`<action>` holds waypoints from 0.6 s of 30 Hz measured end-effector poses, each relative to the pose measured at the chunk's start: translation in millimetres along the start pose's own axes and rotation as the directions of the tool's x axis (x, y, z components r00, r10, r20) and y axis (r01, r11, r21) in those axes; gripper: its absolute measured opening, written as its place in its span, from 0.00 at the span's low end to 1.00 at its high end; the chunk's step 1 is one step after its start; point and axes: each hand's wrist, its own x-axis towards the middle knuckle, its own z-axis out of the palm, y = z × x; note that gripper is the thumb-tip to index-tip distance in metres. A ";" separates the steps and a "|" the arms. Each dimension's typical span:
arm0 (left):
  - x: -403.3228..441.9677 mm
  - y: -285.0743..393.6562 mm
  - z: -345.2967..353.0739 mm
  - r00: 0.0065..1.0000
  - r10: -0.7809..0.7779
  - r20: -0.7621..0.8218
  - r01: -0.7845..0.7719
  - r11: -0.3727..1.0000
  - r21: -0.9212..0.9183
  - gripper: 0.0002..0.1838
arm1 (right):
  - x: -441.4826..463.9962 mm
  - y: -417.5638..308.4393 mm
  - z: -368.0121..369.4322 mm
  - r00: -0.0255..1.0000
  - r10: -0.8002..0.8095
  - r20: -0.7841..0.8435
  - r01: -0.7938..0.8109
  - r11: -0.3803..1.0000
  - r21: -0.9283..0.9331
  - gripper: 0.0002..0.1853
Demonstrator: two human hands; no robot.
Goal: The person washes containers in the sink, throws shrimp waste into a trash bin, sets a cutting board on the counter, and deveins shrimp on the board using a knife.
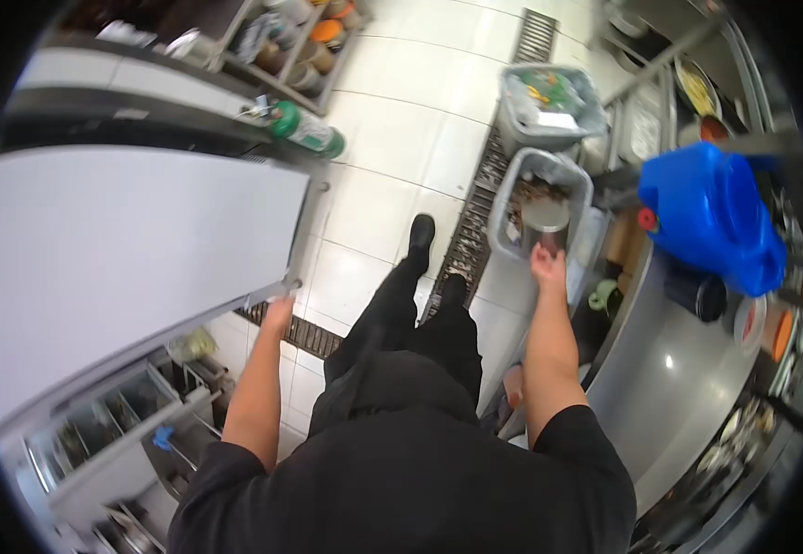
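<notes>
My right hand (548, 265) is closed round the lower part of a round container (546, 222) with a pale lid or top. The container is over the near grey bin (499, 208), which is lined with a bag and holds brownish waste. My left hand (278, 312) is beside the lower corner of a large white door or panel (143, 249), near its metal edge. Its fingers are blurred and partly hidden, and what they touch is unclear.
A second lined bin (563, 137) stands behind the first. A blue jug (711, 212) is on the steel counter (664, 369) at right. A green cylinder (307, 129) lies at upper left. Floor drains (313, 338) cross the white tiles. Metal containers (106, 420) sit lower left.
</notes>
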 end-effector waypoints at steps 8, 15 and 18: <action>-296.4 -213.2 39.8 0.861 -0.508 -0.031 0.506 0.861 -0.056 0.36 | 58.0 -53.1 41.0 0.952 -0.105 0.287 0.226 0.874 -0.431 0.31; -324.8 -285.3 121.9 0.848 -0.495 -0.189 0.367 0.806 -0.464 0.31 | -57.7 78.4 119.2 0.636 -0.499 0.589 0.556 -0.233 -0.798 0.31; -342.8 -312.7 142.4 0.802 -0.547 -0.241 0.332 0.743 -0.581 0.30 | -49.7 142.9 91.0 0.442 -0.309 0.842 0.595 -0.602 -0.533 0.29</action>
